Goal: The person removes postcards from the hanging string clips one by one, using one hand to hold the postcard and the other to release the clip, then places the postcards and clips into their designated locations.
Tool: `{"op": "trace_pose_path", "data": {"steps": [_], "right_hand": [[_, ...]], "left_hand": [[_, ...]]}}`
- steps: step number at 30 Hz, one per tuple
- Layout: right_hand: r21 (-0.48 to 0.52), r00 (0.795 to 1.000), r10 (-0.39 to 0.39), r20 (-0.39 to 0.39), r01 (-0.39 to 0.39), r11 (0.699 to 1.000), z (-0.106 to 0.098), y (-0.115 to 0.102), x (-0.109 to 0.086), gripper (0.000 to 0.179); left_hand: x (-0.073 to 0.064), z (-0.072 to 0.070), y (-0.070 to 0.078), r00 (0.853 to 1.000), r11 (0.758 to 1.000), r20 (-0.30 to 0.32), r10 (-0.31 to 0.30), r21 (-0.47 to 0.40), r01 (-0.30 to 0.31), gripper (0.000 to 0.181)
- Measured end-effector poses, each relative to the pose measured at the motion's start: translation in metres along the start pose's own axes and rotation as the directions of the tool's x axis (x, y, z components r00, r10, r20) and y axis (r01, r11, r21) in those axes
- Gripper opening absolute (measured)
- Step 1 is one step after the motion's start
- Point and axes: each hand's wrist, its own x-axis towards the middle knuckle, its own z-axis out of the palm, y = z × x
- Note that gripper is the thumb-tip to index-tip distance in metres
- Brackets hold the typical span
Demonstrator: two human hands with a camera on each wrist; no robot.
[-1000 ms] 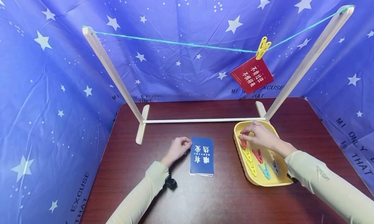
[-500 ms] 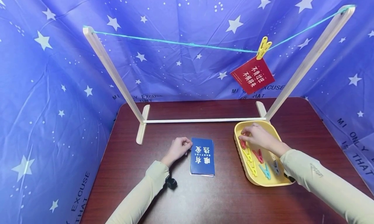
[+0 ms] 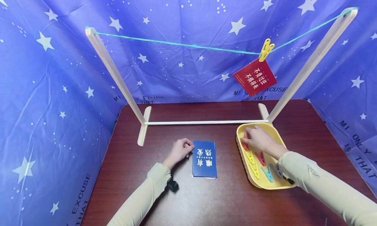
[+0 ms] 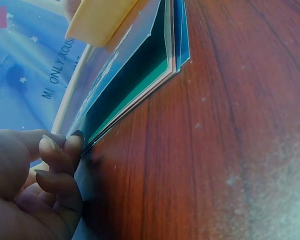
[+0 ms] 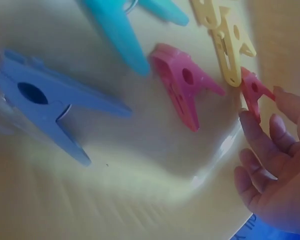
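In the head view my left hand (image 3: pixel 180 151) is at the left edge of a stack of cards with a dark blue card (image 3: pixel 204 159) on top. The left wrist view shows its thumb and fingertips pinching a corner of that blue card, which stands lifted away from the cards (image 4: pixel 155 80) beneath. My right hand (image 3: pixel 260 139) reaches into the yellow tray (image 3: pixel 246 173). Its thumb and index finger grip the two handle ends of a red clothespin (image 5: pixel 252 90) by the tray wall, which my hand partly covers in the head view.
Several other clothespins lie in the tray: pink-red (image 3: pixel 260 158), yellow (image 3: pixel 254 170), light blue (image 3: pixel 267 173) and darker blue (image 5: pixel 55 100). Behind stands a wooden frame (image 3: pixel 115 73) strung with a turquoise line (image 3: pixel 176 42). A yellow clothespin (image 3: pixel 266 50) holds a red card (image 3: pixel 255 78) there.
My right wrist and forearm have swung slightly to the left over the tray, with the fingers staying at the red clothespin. My left hand stays at the blue card.
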Motion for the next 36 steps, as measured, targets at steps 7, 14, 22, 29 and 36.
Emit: {"op": "trace_pose_path", "data": {"steps": [7, 14, 22, 29, 36], "right_hand": [[-0.056, 0.999, 0.032, 0.025, -0.031, 0.998, 0.001, -0.003, 0.0, 0.031], [-0.073, 0.998, 0.051, 0.019, -0.05, 0.996, -0.001, -0.007, 0.0, 0.033], [-0.093, 0.996, 0.069, 0.053, -0.064, 0.994, -0.003, -0.007, 0.002, 0.032], [-0.096, 0.994, 0.08, 0.08, -0.072, 0.993, -0.003, -0.009, 0.004, 0.031], [-0.097, 0.989, 0.108, 0.097, -0.099, 0.99, -0.004, -0.012, 0.006, 0.03]], "left_hand": [[0.001, 0.0, 0.0, 1.0, 1.0, -0.002, -0.007, 0.005, 0.007, 0.008], [0.0, 0.001, -0.002, 1.0, 1.0, -0.01, 0.015, -0.006, -0.015, 0.009], [0.002, 0.001, -0.002, 1.0, 0.999, -0.024, -0.009, 0.033, 0.01, 0.009], [0.002, 0.001, 0.0, 0.999, 0.999, -0.023, -0.026, 0.042, 0.027, 0.009], [0.002, 0.0, 0.001, 0.999, 0.999, -0.028, -0.029, 0.031, 0.03, 0.01]]}}
